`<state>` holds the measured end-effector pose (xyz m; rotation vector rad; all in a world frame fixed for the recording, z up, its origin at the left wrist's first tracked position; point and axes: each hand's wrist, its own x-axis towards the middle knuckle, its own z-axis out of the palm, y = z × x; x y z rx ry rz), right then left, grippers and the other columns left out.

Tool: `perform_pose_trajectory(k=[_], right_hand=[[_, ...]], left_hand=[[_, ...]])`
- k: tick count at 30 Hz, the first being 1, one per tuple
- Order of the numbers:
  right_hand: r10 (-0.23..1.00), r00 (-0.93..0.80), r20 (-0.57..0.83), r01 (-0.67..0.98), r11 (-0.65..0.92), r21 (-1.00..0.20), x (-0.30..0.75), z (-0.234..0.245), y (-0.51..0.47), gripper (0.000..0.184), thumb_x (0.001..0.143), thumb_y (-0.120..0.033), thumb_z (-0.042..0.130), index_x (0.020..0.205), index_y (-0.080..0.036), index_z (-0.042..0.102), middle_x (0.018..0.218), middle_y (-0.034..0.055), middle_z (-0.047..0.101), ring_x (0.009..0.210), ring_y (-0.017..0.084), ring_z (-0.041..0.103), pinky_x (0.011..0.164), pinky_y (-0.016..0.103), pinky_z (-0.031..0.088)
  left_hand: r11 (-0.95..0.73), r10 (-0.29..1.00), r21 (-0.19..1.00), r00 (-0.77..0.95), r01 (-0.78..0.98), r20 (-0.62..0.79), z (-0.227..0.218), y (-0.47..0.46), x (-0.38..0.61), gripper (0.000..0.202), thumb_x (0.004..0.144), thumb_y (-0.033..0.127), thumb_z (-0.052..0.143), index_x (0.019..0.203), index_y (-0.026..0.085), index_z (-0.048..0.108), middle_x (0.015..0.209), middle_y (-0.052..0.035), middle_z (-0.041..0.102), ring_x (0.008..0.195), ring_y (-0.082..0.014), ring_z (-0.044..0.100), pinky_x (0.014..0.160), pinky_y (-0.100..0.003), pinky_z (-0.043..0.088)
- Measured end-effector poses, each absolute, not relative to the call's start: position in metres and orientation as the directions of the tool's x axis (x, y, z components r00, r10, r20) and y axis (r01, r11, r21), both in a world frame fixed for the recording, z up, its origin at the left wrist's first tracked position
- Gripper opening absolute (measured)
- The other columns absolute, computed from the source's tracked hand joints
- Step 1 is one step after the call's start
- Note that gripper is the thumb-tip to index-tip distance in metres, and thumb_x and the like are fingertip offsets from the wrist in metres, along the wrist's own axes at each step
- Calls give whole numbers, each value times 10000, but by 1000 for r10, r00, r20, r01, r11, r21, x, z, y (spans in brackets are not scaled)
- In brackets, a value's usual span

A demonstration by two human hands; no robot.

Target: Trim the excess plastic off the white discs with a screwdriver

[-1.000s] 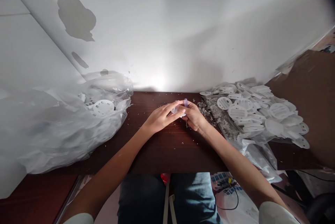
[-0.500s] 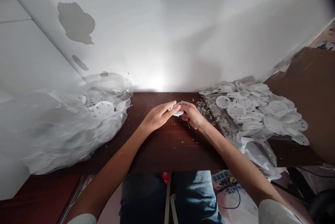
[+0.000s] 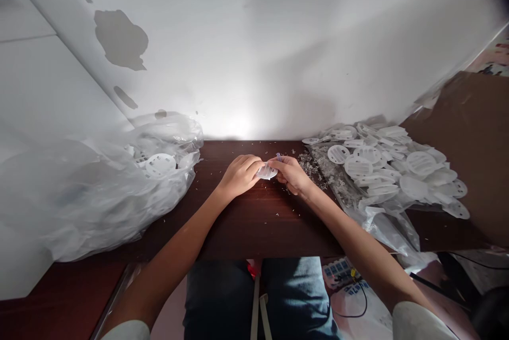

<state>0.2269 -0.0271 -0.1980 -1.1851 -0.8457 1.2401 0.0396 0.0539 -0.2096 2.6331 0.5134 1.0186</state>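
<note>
My left hand (image 3: 238,174) and my right hand (image 3: 291,174) meet over the middle of the dark wooden table (image 3: 254,223). Between them is a small white plastic disc (image 3: 266,172). The left fingers are curled round its left edge. My right hand pinches its right side and also grips a small purple-tipped tool (image 3: 278,157) that sticks up from the fingers.
A heap of white slotted discs (image 3: 382,167) lies on a clear plastic bag at the right. A large clear bag (image 3: 99,191) holding a few discs (image 3: 160,164) fills the left. Small plastic shavings (image 3: 308,162) dot the table. A white wall stands just behind.
My left fingers, stretched out a second ago, have curled round the disc. The disc and both hands have dropped slightly toward the table, and the purple tool shows less.
</note>
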Motion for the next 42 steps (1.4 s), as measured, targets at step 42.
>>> perform_pose_trajectory(k=[42], right_hand=[[841, 71, 536, 865, 215, -453, 219, -201, -43, 248, 1035, -404, 604, 1180, -207, 643, 1096, 102, 728, 954, 257, 684, 785, 360, 522]], left_hand=[[-122, 913, 959, 350, -257, 210, -214, 49, 60, 625, 686, 230, 849, 1177, 235, 463, 1051, -18, 678, 972, -184, 667, 868, -328, 529]])
